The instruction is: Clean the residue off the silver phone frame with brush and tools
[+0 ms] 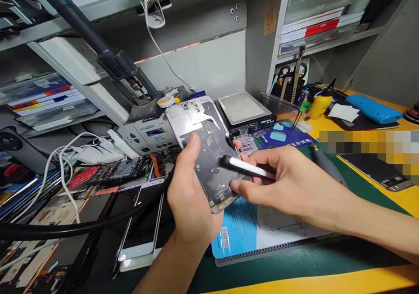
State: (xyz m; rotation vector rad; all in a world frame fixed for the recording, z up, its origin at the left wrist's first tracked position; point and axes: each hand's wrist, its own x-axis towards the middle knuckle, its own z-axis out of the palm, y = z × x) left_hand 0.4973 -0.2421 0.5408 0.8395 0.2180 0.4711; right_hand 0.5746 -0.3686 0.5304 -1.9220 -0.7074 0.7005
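Observation:
A phone screen assembly is held up at a slant, its dark, worn back side facing me. My left hand is closed around its left and lower edges, the thumb lying along the face. A slim white tool with a black tip, like a pen or small brush, sits between the fingers of my right hand. Its black end is over the middle of the back; whether it touches cannot be seen. At the assembly's right edge a dark flex cable sticks out.
Behind stand a soldering station and a heating plate. Several phones lie at left beside a black cable. A blue-and-white sheet lies on the green mat. A yellow bottle and a grey tool are at right.

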